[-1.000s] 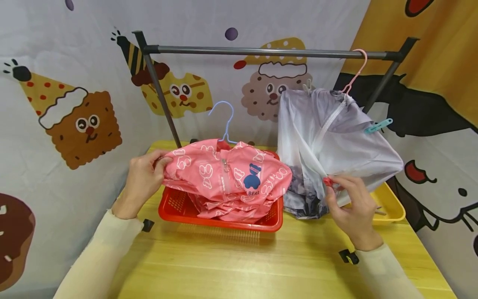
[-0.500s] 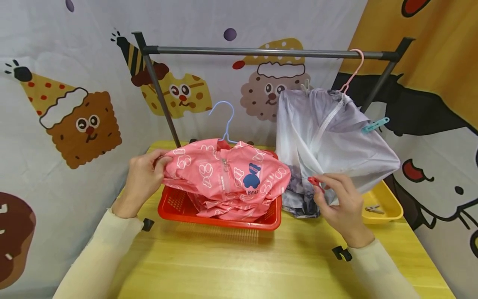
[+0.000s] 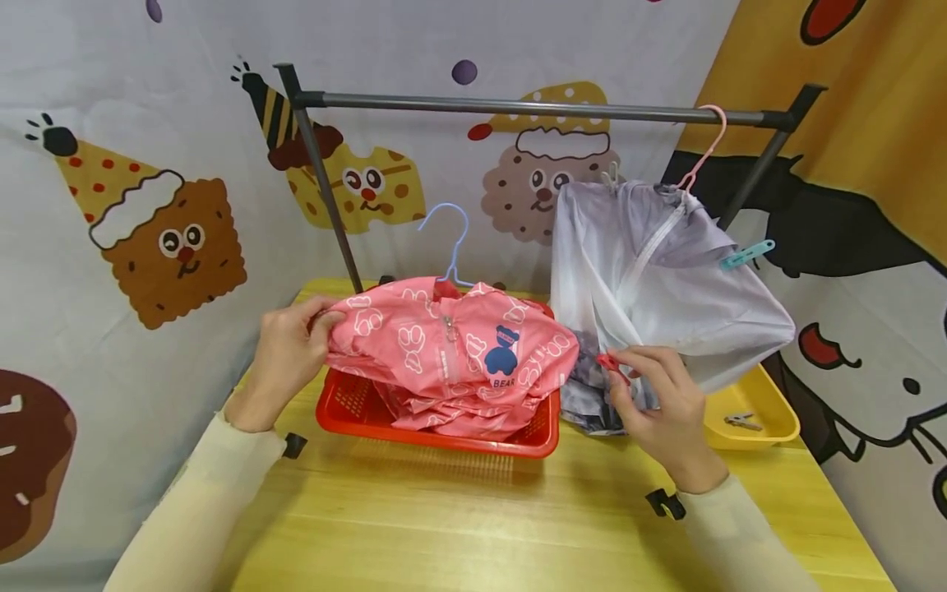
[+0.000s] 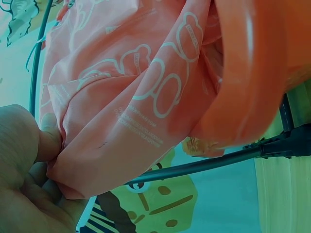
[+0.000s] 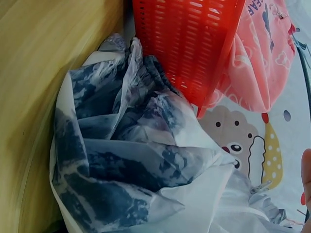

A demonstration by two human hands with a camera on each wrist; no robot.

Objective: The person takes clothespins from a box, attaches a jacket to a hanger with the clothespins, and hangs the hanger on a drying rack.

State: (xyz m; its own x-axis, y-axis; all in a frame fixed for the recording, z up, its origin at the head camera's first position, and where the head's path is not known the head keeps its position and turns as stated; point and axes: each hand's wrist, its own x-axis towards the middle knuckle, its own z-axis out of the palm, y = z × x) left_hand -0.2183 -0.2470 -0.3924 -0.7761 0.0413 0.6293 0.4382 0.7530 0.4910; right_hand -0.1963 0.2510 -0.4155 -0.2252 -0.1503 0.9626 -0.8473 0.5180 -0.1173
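Observation:
My left hand (image 3: 287, 353) pinches the left shoulder end of a pink jacket (image 3: 422, 353) with a blue bear print; the left wrist view shows the fingers on the pink cloth (image 4: 116, 111). The jacket lies over a red basket (image 3: 436, 445), a blue hanger (image 3: 456, 247) rising from its collar. My right hand (image 3: 662, 411) pinches a small red clip (image 3: 611, 363) in front of a white-grey garment (image 3: 666, 296). In the right wrist view that garment (image 5: 131, 165) hangs beside the basket (image 5: 189, 43), and only an edge of the hand (image 5: 307, 187) shows.
A dark metal rack (image 3: 518, 105) stands behind, the grey garment hanging from it on a pink hanger (image 3: 703, 156). A teal clip (image 3: 747, 255) grips the garment's right side. At the right, a yellow tray (image 3: 780, 419) holds a metallic clip (image 3: 743, 422). A patterned curtain hangs behind.
My right hand has moved left with the red clip, from the grey garment's middle towards the pink jacket. More of the yellow tray shows. My left hand keeps its hold on the jacket.

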